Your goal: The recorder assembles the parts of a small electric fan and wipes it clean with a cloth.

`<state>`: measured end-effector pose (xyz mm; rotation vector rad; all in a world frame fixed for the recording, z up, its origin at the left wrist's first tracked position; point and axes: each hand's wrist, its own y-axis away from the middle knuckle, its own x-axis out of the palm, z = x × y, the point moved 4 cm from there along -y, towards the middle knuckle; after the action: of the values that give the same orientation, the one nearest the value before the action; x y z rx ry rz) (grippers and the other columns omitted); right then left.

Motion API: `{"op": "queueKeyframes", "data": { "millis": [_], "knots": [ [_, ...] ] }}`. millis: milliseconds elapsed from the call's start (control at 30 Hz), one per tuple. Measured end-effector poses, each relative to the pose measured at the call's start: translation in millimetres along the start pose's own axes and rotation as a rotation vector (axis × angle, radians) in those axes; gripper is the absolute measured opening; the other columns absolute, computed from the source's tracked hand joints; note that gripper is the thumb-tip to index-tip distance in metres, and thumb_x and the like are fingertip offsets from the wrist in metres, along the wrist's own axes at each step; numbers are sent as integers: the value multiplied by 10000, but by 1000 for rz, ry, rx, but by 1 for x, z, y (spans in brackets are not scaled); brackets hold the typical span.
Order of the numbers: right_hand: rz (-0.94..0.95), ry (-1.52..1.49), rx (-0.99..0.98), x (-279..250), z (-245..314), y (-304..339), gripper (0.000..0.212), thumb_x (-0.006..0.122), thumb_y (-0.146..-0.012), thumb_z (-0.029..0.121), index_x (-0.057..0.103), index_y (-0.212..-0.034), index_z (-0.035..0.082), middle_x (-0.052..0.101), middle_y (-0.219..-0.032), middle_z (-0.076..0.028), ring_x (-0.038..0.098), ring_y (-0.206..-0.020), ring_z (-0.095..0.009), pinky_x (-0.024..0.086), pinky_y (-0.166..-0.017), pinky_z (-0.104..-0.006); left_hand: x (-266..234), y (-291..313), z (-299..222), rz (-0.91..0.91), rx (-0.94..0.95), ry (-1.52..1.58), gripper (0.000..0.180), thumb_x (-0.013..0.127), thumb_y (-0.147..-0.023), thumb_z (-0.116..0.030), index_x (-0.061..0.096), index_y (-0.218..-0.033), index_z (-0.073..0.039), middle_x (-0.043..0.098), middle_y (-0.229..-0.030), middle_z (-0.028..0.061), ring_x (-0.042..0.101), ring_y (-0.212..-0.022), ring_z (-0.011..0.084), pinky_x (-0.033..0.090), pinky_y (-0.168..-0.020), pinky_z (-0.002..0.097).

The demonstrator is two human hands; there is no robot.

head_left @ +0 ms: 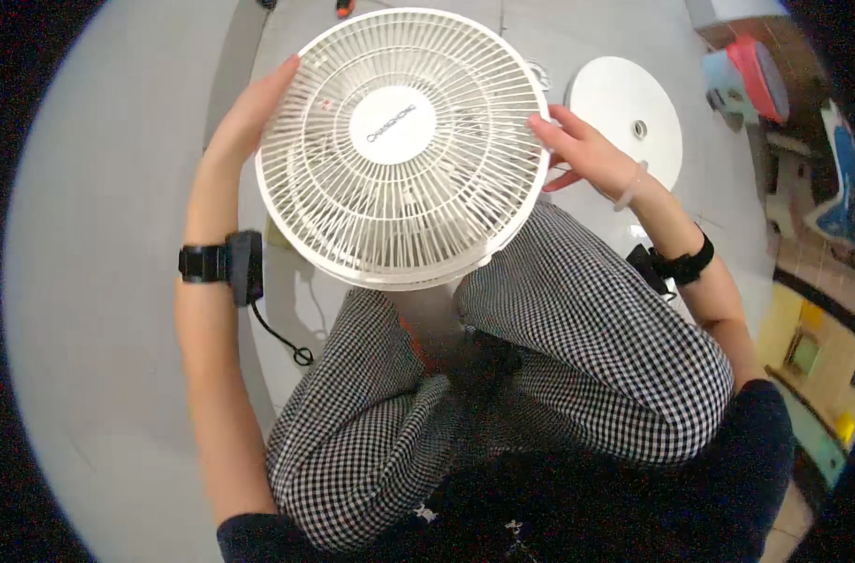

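A white fan grille (399,202) with thin radiating ribs and a round white badge (393,125) at its centre faces up in front of me, over my knees. My left hand (258,108) grips the grille's upper left rim, some of its fingers hidden behind the edge. On the right side, my right hand (587,155) is curled round the rim, fingertips on the ribs and other fingers beneath. Fan parts below show only dimly through the ribs.
A white round disc (615,89) with a small central hole lies on the floor beyond my right hand. My checked trouser legs (587,319) are folded below the grille. A pink and pale blue object (757,80) is at the far right. A smooth grey surface (99,281) fills the left side.
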<state>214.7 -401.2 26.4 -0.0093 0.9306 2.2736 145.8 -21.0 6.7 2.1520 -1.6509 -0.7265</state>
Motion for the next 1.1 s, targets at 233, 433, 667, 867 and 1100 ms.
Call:
{"op": "queueKeyframes", "data": {
  "millis": [233, 433, 667, 867, 1100],
  "knots": [
    [226, -26, -123, 23, 42, -16, 891, 406, -854, 712, 233, -1441, 65, 506, -1301, -185, 610, -1023, -292, 579, -676, -381, -29, 7, 19, -74, -46, -71, 632, 446, -956, -495, 561, -1219, 67, 655, -1085, 147, 638, -963, 178, 503, -804, 302],
    [284, 68, -173, 12, 90, -51, 849, 347, -826, 763, 461, -1271, 48, 635, -932, -137, 644, -712, -215, 544, -572, -320, -1, 4, 39, 62, -49, 241, 606, 470, -965, -465, 501, -1289, 46, 619, -1183, 137, 638, -981, 198, 529, -831, 309],
    [245, 54, -145, 27, 131, -111, 695, 413, -792, 758, 612, -1082, 159, 592, -798, -48, 485, -571, -148, 338, -489, -279, -57, -11, 95, -102, -204, 355, 622, 454, -964, -483, 461, -1328, 22, 589, -1246, 118, 617, -1044, 224, 533, -861, 349],
    [231, 69, -139, 9, 130, -126, 687, 478, -745, 758, 623, -1086, 180, 599, -930, -62, 537, -756, -180, 367, -583, -326, -50, -12, 103, -34, -169, 463, 592, 417, -986, -455, 434, -1352, 10, 558, -1288, 115, 596, -1087, 232, 518, -893, 354],
    [149, 190, -125, -25, 117, -135, 792, 561, -685, 762, 630, -1161, 133, 619, -1085, -114, 574, -933, -237, 419, -791, -383, 8, 40, 84, -139, -130, 507, 604, 333, -1007, -457, 363, -1394, 5, 476, -1375, 120, 521, -1200, 248, 473, -969, 372]
  ]
}}
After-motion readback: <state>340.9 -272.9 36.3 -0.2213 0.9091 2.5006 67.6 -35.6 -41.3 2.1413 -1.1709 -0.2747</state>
